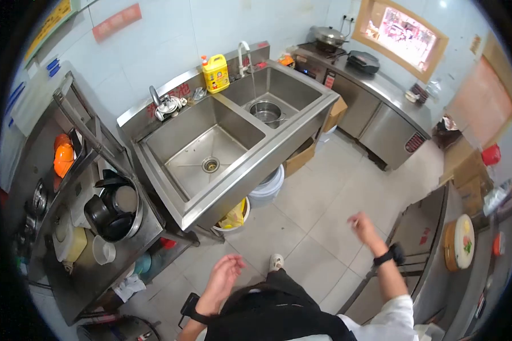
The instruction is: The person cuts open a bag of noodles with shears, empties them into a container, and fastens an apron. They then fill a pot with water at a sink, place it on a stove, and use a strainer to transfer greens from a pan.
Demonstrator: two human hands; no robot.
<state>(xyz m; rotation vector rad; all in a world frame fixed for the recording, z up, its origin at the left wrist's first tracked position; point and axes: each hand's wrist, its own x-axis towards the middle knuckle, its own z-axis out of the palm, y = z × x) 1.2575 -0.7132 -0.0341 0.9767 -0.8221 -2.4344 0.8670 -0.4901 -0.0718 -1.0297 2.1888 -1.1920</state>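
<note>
My left hand (pixel 224 276) hangs in the air above the floor, in front of the double steel sink (pixel 179 219). Its fingers are loosely bent, with nothing in them. Out to the right, over the tiles, my right hand (pixel 364 229) is also empty, its fingers slightly curled and apart. Neither hand touches anything. A steel pot (pixel 266 112) sits in the right basin, under the white faucet (pixel 245 55), with what looks like a thin stream of water running down. The left basin shows a bare drain (pixel 210 165).
A yellow detergent jug (pixel 216 74) stands behind the sink. On the left, a steel rack (pixel 153 219) carries a bowl of black dishes (pixel 111 207). Buckets (pixel 267 187) are under the sink. A steel counter (pixel 375 94) lines the back; a cabinet (pixel 412 233) stands at right.
</note>
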